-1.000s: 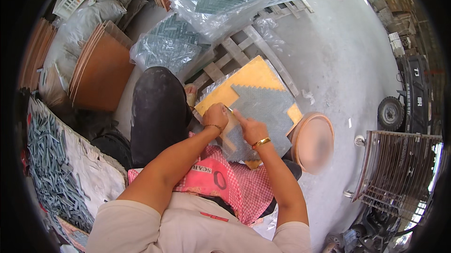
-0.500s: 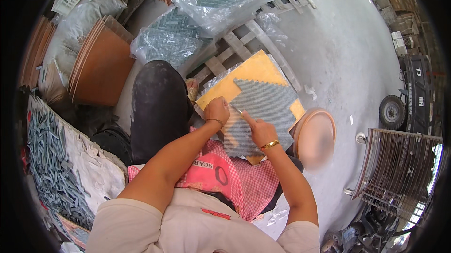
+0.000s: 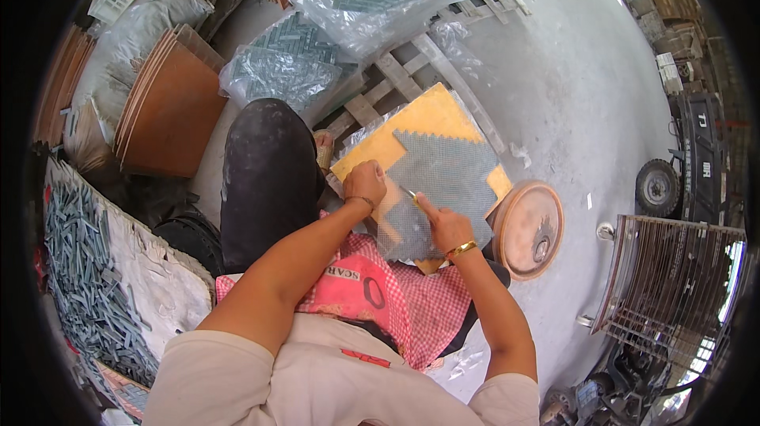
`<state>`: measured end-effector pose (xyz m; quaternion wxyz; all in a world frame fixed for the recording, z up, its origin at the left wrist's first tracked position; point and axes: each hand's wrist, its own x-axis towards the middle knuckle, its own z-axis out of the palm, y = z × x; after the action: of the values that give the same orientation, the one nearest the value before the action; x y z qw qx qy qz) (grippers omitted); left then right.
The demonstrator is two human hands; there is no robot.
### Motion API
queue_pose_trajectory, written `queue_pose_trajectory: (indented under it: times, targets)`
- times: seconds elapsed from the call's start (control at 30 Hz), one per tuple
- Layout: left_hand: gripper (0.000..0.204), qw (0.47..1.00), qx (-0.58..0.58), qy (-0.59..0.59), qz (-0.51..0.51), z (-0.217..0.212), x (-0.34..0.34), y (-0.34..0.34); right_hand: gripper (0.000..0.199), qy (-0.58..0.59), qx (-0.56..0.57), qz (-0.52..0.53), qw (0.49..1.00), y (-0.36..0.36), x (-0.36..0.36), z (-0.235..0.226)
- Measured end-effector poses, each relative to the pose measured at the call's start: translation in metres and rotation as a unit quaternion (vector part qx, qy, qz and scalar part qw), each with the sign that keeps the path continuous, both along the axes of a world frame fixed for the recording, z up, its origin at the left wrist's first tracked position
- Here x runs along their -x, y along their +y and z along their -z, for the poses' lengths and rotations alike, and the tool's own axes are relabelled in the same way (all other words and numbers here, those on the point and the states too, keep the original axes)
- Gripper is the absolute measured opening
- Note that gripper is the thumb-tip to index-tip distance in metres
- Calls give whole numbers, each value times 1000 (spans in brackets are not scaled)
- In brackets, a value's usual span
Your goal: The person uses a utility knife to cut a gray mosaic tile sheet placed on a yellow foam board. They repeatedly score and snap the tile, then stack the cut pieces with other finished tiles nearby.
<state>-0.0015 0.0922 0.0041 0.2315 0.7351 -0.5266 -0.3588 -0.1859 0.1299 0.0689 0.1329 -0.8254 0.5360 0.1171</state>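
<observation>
A grey mesh-backed mosaic sheet (image 3: 447, 176) with zigzag edges lies on a yellow board (image 3: 431, 115) in front of me. At the sheet's left edge my left hand (image 3: 366, 183) is closed, pinching a thin loose flap of the mesh; its fingertips are partly hidden. My right hand (image 3: 450, 230) grips a small knife (image 3: 414, 197), its index finger stretched along the handle. The blade points up and left onto the mesh, a short way from my left hand.
A round terracotta-coloured stool top (image 3: 529, 228) stands right of the board. Plastic-wrapped mosaic sheets (image 3: 289, 62) and a wooden pallet (image 3: 404, 77) are beyond. Loose grey-green tile strips (image 3: 91, 283) fill the left side, near leaning brown boards (image 3: 170, 105). A metal rack (image 3: 669, 291) is far right.
My right hand and the knife have shifted slightly right and toward me along the mesh. My left hand stays nearly in place at the sheet's left edge.
</observation>
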Motion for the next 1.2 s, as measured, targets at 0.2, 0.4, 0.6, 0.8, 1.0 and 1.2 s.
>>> queue_pose_trajectory:
  times: [0.2, 0.4, 0.6, 0.8, 1.0, 1.2]
  targets:
    - [5, 1000, -9, 13, 15, -1, -2, -1, 54, 12, -9, 15, 1000, 5, 1, 1]
    - [4, 988, 114, 65, 83, -2, -1, 1, 49, -15, 1, 20, 1000, 6, 2, -1]
    - [8, 990, 58, 72, 103, -14, 7, 5, 48, 1, -2, 6, 1000, 3, 6, -1]
    - [16, 973, 46, 27, 224, -6, 11, 6, 47, 18, -9, 15, 1000, 2, 2, -8]
    - [14, 978, 11, -30, 206, -1, 15, 4, 56, 55, -75, 34, 995, 0, -8, -18]
    - [14, 979, 21, 13, 202, 2, 10, 5, 56, 38, -95, 45, 994, -1, -5, -17]
